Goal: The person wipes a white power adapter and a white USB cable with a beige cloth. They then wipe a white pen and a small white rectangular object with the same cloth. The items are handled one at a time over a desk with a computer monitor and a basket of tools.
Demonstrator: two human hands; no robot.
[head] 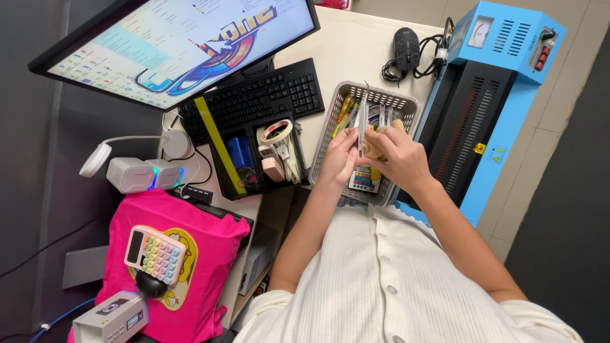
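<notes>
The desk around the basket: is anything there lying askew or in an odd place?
Yes. A pastel calculator lies tilted on a pink bag, off the desk. The mouse rests unused beside its bundled cable. Nothing looks spilled or broken.

A wide monitor screen (pixel 178 38) at upper left glows with a colourful swirling graphic. A small yellow warning label (pixel 480 148) sits on the blue machine (pixel 502 95) at right, whose top carries a pale gauge panel (pixel 480 30).

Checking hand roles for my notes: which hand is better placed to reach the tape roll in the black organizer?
Probably the left hand. It is beside the grey basket's left wall, nearer the tape roll. The right hand sits farther away, gripping a tan item.
</notes>
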